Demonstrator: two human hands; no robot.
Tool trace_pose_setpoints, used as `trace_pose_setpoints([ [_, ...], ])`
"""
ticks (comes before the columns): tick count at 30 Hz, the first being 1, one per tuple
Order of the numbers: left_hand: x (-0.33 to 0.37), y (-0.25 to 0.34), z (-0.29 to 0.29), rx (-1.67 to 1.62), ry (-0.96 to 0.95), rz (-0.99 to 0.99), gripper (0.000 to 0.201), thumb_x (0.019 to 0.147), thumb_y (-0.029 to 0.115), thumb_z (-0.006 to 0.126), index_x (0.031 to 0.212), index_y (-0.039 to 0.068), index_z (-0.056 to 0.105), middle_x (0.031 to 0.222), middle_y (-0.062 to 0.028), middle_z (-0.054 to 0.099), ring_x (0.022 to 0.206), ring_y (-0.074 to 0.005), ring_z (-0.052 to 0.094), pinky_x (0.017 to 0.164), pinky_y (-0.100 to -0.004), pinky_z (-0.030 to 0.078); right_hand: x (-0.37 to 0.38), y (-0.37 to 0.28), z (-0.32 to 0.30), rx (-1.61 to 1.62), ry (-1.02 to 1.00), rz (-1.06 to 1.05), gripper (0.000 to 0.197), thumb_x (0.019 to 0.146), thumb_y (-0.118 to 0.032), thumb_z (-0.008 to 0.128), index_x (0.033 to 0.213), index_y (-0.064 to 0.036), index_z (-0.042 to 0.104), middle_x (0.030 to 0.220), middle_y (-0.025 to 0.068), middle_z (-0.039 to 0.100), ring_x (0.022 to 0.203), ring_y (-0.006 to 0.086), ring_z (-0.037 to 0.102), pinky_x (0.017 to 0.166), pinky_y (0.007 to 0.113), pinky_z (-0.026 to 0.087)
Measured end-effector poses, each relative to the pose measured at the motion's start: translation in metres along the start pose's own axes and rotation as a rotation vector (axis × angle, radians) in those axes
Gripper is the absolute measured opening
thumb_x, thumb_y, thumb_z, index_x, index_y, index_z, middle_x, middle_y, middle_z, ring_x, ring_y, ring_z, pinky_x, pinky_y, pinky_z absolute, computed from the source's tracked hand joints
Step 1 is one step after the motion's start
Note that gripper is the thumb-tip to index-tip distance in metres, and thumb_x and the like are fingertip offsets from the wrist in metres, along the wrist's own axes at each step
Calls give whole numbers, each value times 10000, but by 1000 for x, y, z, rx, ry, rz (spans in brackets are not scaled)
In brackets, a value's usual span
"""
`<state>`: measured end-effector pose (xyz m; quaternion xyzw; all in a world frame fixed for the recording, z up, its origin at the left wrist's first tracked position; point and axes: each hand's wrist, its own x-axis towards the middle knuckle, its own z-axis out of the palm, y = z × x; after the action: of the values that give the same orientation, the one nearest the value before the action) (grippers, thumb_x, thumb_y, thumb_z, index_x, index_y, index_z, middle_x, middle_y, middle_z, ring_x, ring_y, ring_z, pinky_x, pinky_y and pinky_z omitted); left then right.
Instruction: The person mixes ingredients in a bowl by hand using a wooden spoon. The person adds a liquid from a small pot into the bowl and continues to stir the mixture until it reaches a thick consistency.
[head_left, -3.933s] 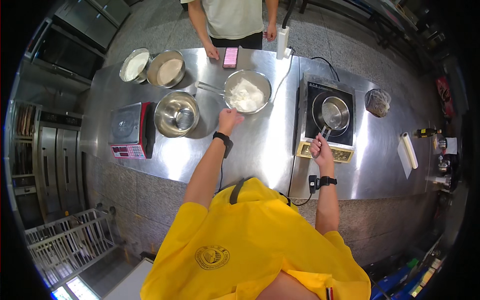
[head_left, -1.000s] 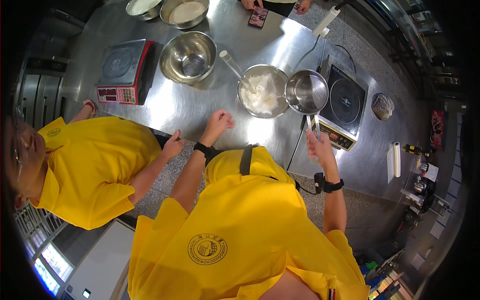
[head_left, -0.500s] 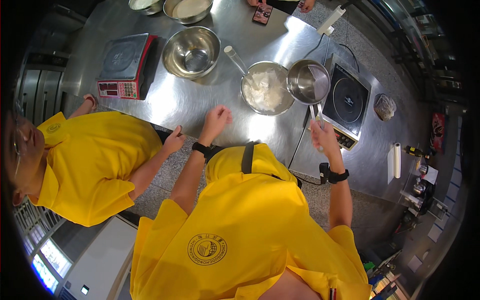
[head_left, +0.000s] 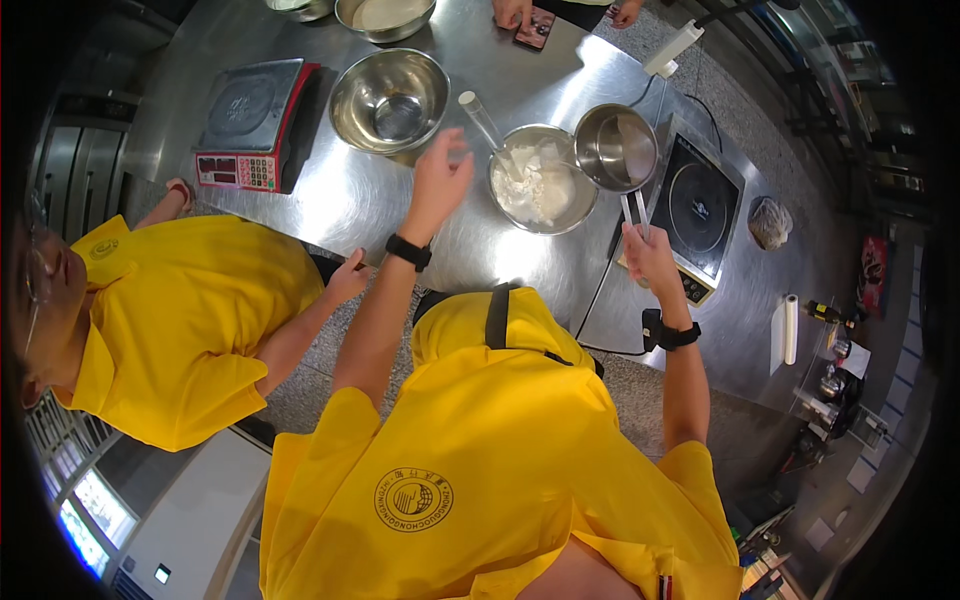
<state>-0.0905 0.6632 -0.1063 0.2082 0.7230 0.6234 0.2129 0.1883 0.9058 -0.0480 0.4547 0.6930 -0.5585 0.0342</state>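
My right hand [head_left: 650,258] grips the long handle of a steel saucepan [head_left: 592,150], which tilts over the right edge of a steel mixing bowl [head_left: 540,229]. Liquid shows inside the pan. White flour [head_left: 530,185] lies in the bowl, with a smooth wet-looking patch at its right side. A utensil with a thick pale handle [head_left: 482,118] leans out over the bowl's far left rim; its lower end is in the flour. My left hand [head_left: 443,183] hovers left of that utensil, fingers loosely bent and apart, holding nothing.
An induction cooker [head_left: 697,205] stands on the right. A wide steel bowl [head_left: 372,105] and a red scale [head_left: 245,130] sit to the left. A co-worker in a yellow shirt [head_left: 190,330] stands at my left. Across the table, another person's hand touches a phone [head_left: 534,28].
My left hand has moved forward, closer to the utensil's handle. The pan tips further over the bowl, and a wet patch now shows in the flour.
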Motion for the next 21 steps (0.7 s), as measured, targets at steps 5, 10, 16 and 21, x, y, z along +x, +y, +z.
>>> trace_pose_setpoints([
  [5,33,17,-1,250,68,197,498,859,89,683,1327,44,517,1214,-201,627,778,-245,694,710,-332,553,10,-9,1,-4,-18,-21,414,997,-274,578,657,-53,497,546,-1,467,416,92,430,369,267,332],
  [10,49,25,-2,248,70,283,494,857,100,692,1318,47,522,1157,-198,646,742,-265,687,692,-345,546,13,-17,5,1,-45,-41,412,995,-274,588,663,-51,490,559,-7,455,417,89,424,363,272,322],
  [16,58,31,-1,240,46,279,331,869,95,684,1179,35,583,971,-157,687,722,-274,681,679,-357,545,16,-19,10,5,-39,-44,401,995,-269,594,678,-45,494,575,-4,465,412,87,416,360,272,314],
  [21,58,37,2,238,66,276,221,872,88,681,1067,26,597,916,-139,686,739,-289,676,673,-366,547,12,-13,6,-10,-42,-44,408,994,-268,597,671,-42,492,567,-2,462,409,85,416,360,267,303],
])
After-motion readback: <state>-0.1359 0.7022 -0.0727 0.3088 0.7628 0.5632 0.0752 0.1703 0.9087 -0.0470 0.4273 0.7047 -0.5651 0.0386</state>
